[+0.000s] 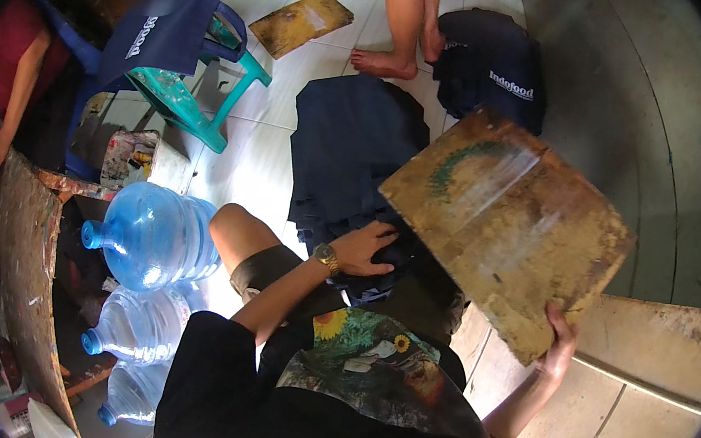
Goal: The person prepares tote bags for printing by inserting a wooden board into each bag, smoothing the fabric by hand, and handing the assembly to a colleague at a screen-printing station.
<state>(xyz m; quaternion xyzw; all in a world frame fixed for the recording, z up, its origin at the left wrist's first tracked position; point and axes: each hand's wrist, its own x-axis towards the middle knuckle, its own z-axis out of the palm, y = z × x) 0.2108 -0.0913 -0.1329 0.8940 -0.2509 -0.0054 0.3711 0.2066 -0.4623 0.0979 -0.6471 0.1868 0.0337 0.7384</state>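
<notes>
My right hand (559, 345) grips the lower right edge of a worn, stained wooden board (505, 228), thumb over its face. The board is tilted and raised on my right, with a green curved mark and a pale strip on it. My left hand (360, 250), a gold watch at its wrist, lies with fingers apart on bunched dark navy cloth (378, 284) at my lap. Just ahead, a larger flat navy cloth piece (361, 129) with cut corners stretches over the floor; where it meets the bunched part is hard to make out.
Large blue water bottles (158, 236) lie stacked on my left beside a wooden bench (22, 259). A green stool (206, 116) has navy cloth over it. Another board (302, 23), a navy cloth pile (493, 71) and a person's bare feet (385, 65) are ahead. Another person's arm (20, 95) hangs at far left.
</notes>
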